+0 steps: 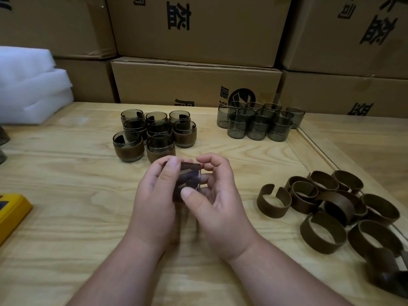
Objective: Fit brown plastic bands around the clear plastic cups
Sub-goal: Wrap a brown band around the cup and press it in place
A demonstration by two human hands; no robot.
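At the centre of the wooden table (66, 250), one clear cup (187, 180) is held between both hands, a little above the surface. The left hand (154, 199) is curled around the cup from the 9 o'clock side, with its thumb laid over the top edge. The right hand (217, 199) is curled at the 3 o'clock side, its thumb pressed on the front of the cup and its forefinger bent above it without a clear touch. A brown band (191, 166) is seen along the upper edge of the cup, but how far it is seated cannot be told, because the fingers hide most of it.

The step in hand is judged to be the fitting of this band on this cup. For the next move, the band must probably be pushed evenly around the wall until it sits flush, and then the cup can be placed with the finished ones.

At 11 o'clock from the hands, the banded cups (154, 133) are grouped close together. At 1 o'clock, the bare cups (258, 120) are waiting near the cardboard boxes (194, 80). At 3 to 4 o'clock, the loose bands (335, 208) are piled, several with an open gap.
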